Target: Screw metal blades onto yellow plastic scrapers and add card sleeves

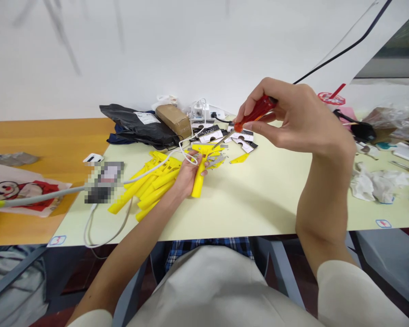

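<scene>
Left hand grips 1 yellow handle; right hand, apart from it, clamps 1 red-handled screwdriver, its tip at the yellow handle's wide end.

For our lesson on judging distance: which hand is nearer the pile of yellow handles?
Left. The left hand is beside the pile of yellow handles, at its right edge; the right hand is raised farther right, holding a screwdriver.
</scene>
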Demonstrator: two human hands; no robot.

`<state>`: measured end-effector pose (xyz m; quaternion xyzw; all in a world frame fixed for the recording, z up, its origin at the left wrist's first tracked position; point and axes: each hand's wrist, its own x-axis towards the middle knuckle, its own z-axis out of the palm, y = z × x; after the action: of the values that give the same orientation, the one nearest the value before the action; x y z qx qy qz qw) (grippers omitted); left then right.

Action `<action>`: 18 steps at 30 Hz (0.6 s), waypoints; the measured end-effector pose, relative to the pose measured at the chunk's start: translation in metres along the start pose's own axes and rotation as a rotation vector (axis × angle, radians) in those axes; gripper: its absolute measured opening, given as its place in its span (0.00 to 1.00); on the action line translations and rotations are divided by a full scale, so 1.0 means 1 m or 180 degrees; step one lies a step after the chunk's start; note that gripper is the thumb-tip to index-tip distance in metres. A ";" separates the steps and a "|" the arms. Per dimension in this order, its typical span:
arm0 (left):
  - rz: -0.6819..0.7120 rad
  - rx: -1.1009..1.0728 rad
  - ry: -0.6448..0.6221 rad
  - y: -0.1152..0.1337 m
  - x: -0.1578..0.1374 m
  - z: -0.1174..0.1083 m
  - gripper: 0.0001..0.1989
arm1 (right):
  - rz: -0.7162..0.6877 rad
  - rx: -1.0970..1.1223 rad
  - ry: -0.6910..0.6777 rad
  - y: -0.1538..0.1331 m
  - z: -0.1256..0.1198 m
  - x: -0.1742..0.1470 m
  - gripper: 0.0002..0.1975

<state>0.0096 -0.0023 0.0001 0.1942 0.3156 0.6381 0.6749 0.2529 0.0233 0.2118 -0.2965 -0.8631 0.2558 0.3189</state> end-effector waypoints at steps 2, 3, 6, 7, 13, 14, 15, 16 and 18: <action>0.0002 -0.0002 0.0012 0.000 0.000 0.001 0.26 | -0.0013 -0.0017 0.0028 0.000 -0.001 0.000 0.17; 0.0004 0.0002 0.0014 0.000 0.000 0.001 0.26 | -0.0017 -0.0030 0.0046 0.000 -0.001 0.000 0.18; 0.0014 0.0013 0.0000 0.000 0.000 0.000 0.26 | -0.0007 -0.0066 0.0061 0.000 -0.001 -0.001 0.18; 0.0014 0.0010 -0.0008 0.000 0.000 0.000 0.26 | 0.0001 -0.0071 0.0055 0.000 0.000 -0.001 0.17; 0.0016 -0.0037 -0.0055 0.001 0.000 -0.001 0.27 | 0.0002 -0.0034 0.0080 -0.001 0.001 -0.002 0.12; 0.0022 -0.0029 -0.0054 0.001 0.000 -0.001 0.27 | 0.0008 -0.0025 0.0074 -0.001 0.001 -0.002 0.12; 0.0031 -0.0015 -0.0052 0.001 0.000 -0.001 0.27 | 0.0017 -0.0024 0.0063 -0.001 0.001 -0.002 0.12; 0.0043 0.0006 -0.0060 0.000 0.000 -0.002 0.27 | 0.0022 -0.0034 0.0060 -0.001 0.001 -0.002 0.12; 0.0065 0.0069 -0.0115 -0.001 0.000 -0.003 0.27 | 0.0016 -0.0088 0.0078 0.000 0.001 -0.001 0.12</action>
<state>0.0085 -0.0028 -0.0024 0.2162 0.3083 0.6379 0.6718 0.2531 0.0221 0.2106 -0.3062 -0.8618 0.2411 0.3247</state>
